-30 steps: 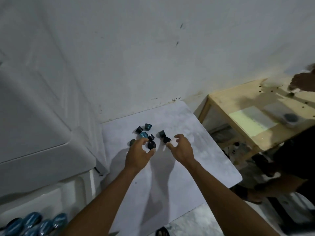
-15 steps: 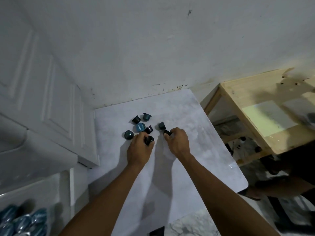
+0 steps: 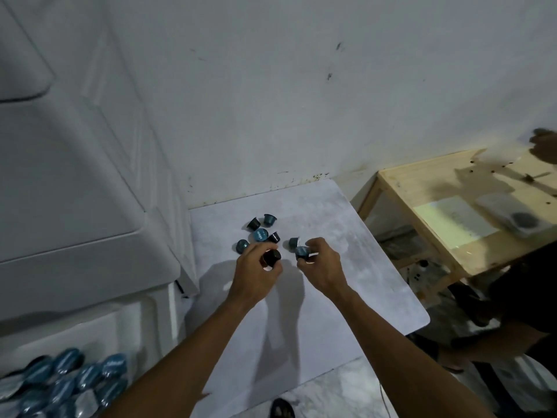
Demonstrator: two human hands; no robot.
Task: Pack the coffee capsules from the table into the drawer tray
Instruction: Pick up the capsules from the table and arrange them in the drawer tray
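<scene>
White table (image 3: 346,267): back edge against the wall (image 3: 301,101), left edge beside a white cabinet (image 3: 75,206), near half bare. Left hand (image 3: 256,276): fingers closed on a dark capsule (image 3: 271,257), raised off the tabletop. Right hand (image 3: 321,263): pinching a blue capsule (image 3: 301,252). Loose capsules (image 3: 259,235): five clustered just beyond the hands, well inside the edges. Drawer tray (image 3: 90,333): lower left, blue capsules packed inside. Wooden table (image 3: 422,188): right, apart.

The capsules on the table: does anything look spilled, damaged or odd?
Nothing spilled or visibly damaged. The loose capsules lie scattered on the white table, some on their sides. Each hand, left and right, holds one.
</scene>
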